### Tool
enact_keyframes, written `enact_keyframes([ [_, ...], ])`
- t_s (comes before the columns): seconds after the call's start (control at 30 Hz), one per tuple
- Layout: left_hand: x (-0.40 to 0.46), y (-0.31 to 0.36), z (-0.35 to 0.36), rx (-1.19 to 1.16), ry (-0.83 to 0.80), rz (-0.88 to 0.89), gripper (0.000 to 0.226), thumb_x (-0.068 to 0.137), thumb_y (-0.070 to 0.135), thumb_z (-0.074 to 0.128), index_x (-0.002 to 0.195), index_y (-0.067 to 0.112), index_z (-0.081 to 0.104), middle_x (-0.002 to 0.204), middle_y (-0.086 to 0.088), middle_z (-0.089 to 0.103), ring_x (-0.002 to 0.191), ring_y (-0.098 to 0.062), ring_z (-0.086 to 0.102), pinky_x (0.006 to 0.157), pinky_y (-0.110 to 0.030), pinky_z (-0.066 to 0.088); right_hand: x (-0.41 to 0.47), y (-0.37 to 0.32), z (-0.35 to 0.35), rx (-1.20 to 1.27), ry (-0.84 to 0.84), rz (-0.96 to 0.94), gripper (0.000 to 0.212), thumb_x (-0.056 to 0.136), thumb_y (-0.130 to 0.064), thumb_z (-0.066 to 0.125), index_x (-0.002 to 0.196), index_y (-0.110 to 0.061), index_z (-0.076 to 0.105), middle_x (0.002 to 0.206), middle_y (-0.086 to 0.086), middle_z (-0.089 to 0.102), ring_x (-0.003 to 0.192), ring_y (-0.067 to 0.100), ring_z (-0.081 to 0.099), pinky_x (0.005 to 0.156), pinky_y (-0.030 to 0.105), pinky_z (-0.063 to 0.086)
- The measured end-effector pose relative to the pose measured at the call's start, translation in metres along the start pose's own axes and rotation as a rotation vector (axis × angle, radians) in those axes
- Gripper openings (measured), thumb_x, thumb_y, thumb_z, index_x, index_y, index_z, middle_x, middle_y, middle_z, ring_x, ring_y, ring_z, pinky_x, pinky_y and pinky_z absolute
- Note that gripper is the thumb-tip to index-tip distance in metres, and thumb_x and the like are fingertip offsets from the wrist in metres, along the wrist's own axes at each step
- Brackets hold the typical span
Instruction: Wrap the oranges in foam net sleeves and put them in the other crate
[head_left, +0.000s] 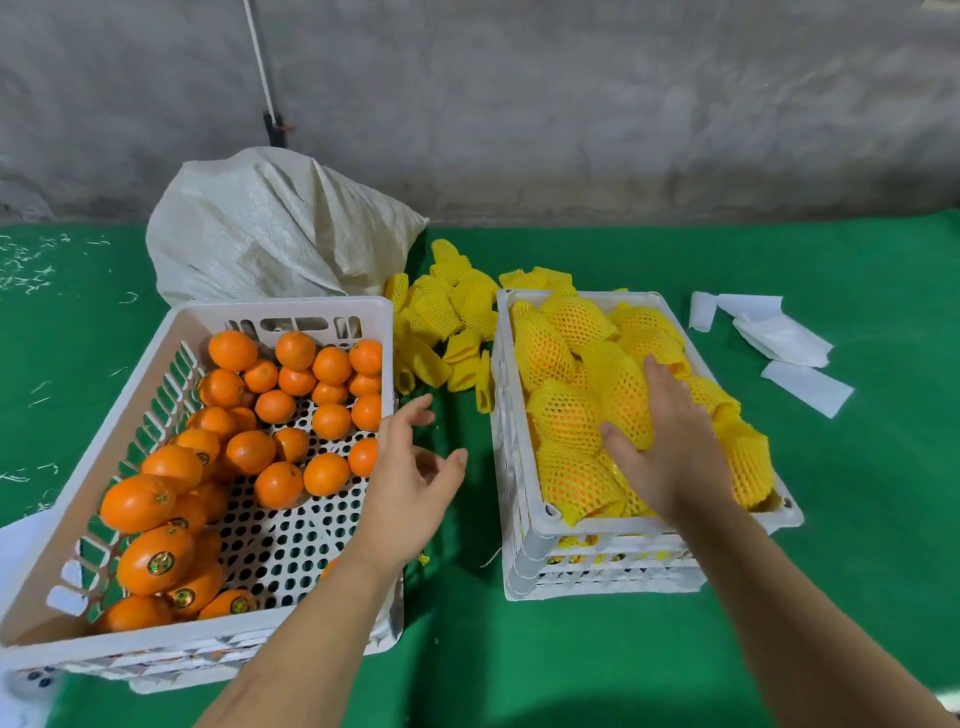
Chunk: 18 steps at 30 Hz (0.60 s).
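A white crate (130, 415) on the left holds several bare oranges (249, 452). The white crate (519, 467) on the right is full of oranges wrapped in yellow foam net sleeves (566, 421). Between the two crates' far ends lies a heap of empty yellow sleeves (447, 322). My left hand (410, 483) hovers over the gap by the left crate's right wall, fingers loosely spread and holding nothing. My right hand (670, 447) lies palm-down on a wrapped orange (628, 395) in the right crate, fingers over its top.
A green cloth (857, 519) covers the table. A white woven sack (270, 234) stands behind the left crate. Loose white sheets (779, 343) lie to the right of the right crate. A grey wall rises behind.
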<state>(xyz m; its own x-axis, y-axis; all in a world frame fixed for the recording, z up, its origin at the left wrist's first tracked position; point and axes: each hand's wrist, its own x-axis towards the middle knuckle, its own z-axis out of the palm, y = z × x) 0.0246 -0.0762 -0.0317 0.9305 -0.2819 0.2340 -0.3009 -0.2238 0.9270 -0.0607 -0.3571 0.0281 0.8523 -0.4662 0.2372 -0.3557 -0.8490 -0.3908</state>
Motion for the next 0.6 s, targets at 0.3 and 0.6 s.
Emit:
enact_keyframes([
  [0.3, -0.005, 0.003, -0.001, -0.011, -0.014, -0.017, 0.040, 0.102, 0.023, 0.067, 0.136, 0.042, 0.055, 0.119, 0.026, 0.054, 0.083, -0.007, 0.063, 0.075, -0.015, 0.051, 0.009, -0.008, -0.010, -0.086, 0.048, -0.073, 0.106, 0.087, -0.071, 0.056, 0.163, -0.013, 0.010, 0.168, 0.016, 0.021, 0.155, 0.038, 0.016, 0.122, 0.059, 0.023],
  [0.6, -0.006, 0.002, 0.001, -0.074, -0.030, -0.064, 0.036, 0.104, 0.020, 0.066, 0.134, 0.037, 0.059, 0.117, 0.020, 0.061, 0.077, -0.008, 0.060, 0.067, -0.016, 0.048, 0.010, -0.022, 0.007, -0.219, -0.127, -0.124, 0.097, 0.095, -0.068, 0.044, 0.164, -0.013, 0.006, 0.172, 0.010, 0.007, 0.158, 0.030, 0.008, 0.127, 0.049, 0.015],
])
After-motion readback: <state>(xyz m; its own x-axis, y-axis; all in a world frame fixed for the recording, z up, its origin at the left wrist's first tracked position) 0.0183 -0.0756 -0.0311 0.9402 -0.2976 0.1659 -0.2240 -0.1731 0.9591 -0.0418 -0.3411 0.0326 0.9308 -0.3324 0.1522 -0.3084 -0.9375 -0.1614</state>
